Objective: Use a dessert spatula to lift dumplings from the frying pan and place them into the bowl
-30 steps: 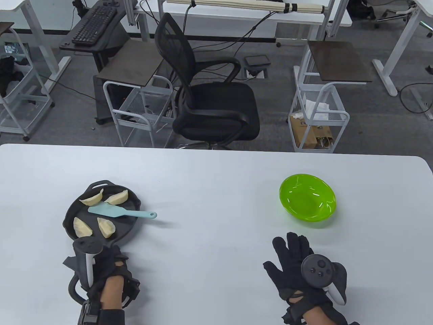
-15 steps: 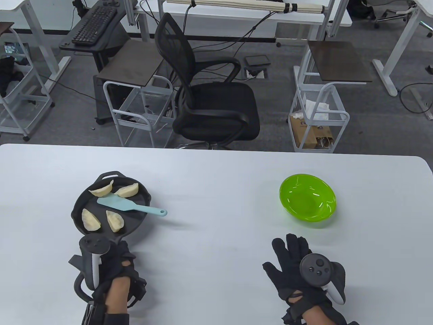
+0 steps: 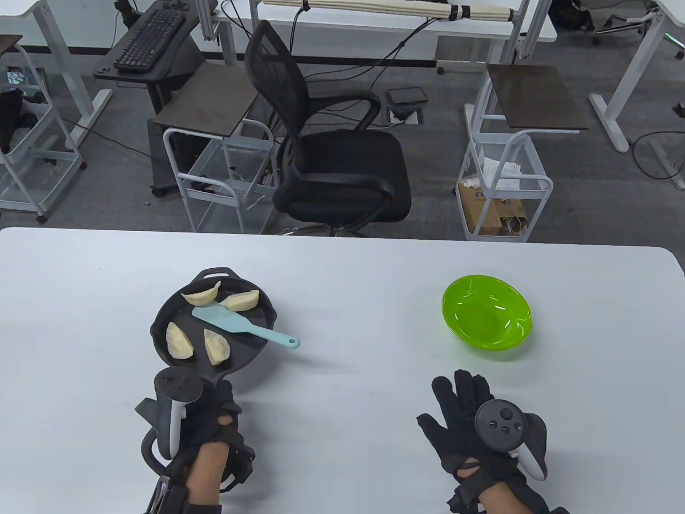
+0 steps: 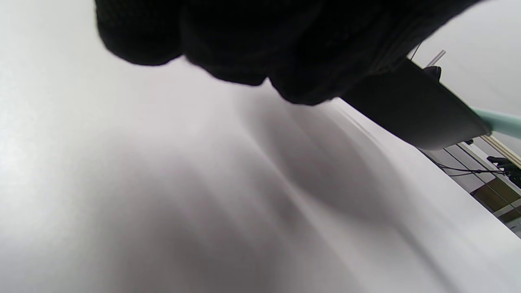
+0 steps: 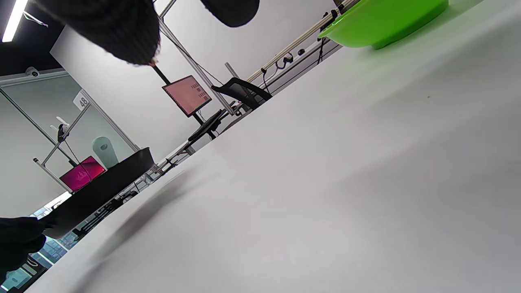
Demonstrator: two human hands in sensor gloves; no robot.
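Observation:
A black frying pan (image 3: 247,350) holds several pale dumplings (image 3: 179,341) and a light-blue dessert spatula (image 3: 235,324), whose handle sticks out over the pan's right rim. My left hand (image 3: 214,412) grips the pan's handle and holds the pan a little above the table, its shadow below it. In the left wrist view my curled fingers (image 4: 244,40) fill the top, with the pan's underside (image 4: 415,110) and the spatula handle (image 4: 500,122) beyond. The green bowl (image 3: 486,312) stands empty at the right. Below it my right hand (image 3: 460,412) lies flat on the table, fingers spread, holding nothing.
The white table (image 3: 353,278) stretches between pan and bowl. Beyond its far edge stand a black office chair (image 3: 332,160) and white wire carts (image 3: 503,182). In the right wrist view the bowl (image 5: 382,20) is at the top right and the pan (image 5: 101,187) hangs at the left.
My left hand has carried the pan, with dumplings and spatula in it, to the right and slightly away from me. The right hand and the bowl have stayed in place.

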